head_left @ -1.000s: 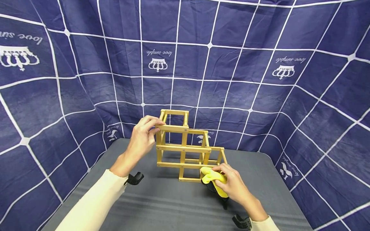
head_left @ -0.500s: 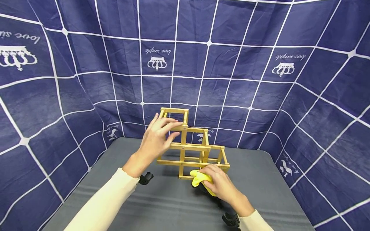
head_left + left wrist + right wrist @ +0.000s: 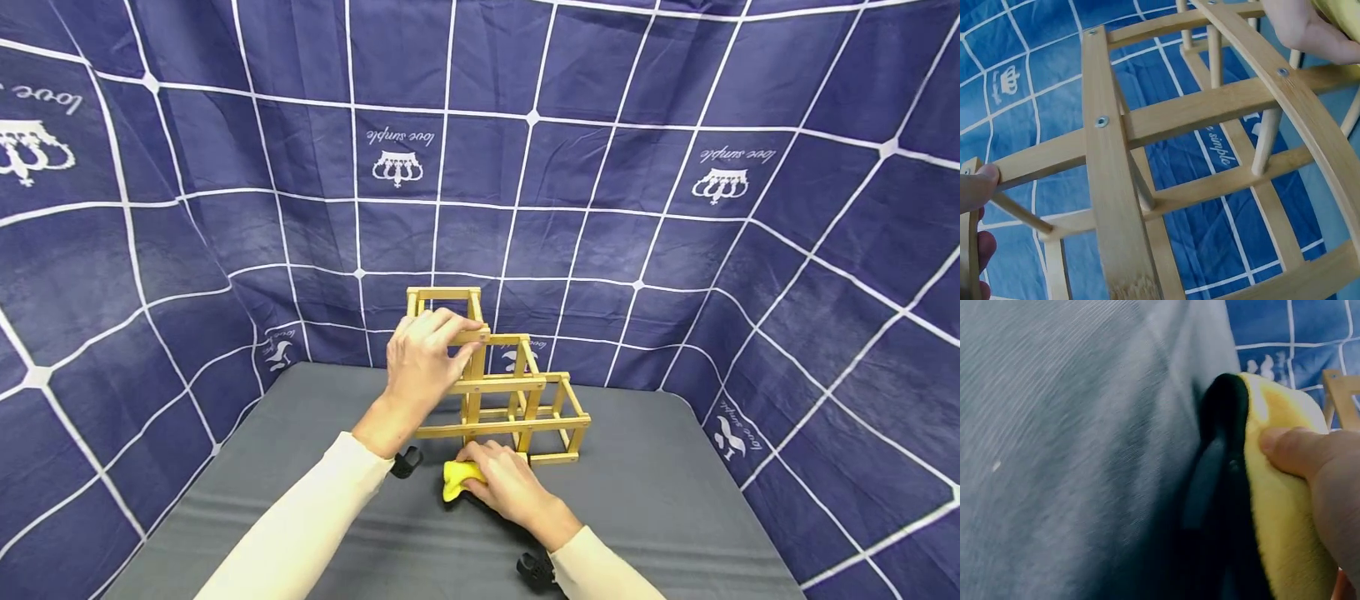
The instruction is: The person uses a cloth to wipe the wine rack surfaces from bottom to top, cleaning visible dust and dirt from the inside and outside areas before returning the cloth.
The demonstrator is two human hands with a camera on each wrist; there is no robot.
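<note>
A stepped light-wood rack (image 3: 517,384) of slats and round dowels stands on the grey surface. My left hand (image 3: 420,354) grips the right end of its top front rail, with the thumb (image 3: 984,178) over the wood in the left wrist view. Low in front of the rack, my right hand (image 3: 510,483) holds a folded yellow cloth (image 3: 459,479). In the right wrist view the thumb presses on the cloth's fluffy yellow side (image 3: 1288,519), beside its dark edge. The left forearm and hand cover part of the rack's left side.
A grey cloth-covered tabletop (image 3: 660,500) lies under the rack. Blue fabric with white grid lines (image 3: 585,167) hangs behind and at both sides. Black straps (image 3: 534,571) sit at the wrists.
My right hand has swept left with the cloth along the rack's lower front. My left hand has moved from the left end of the top rail to its right end.
</note>
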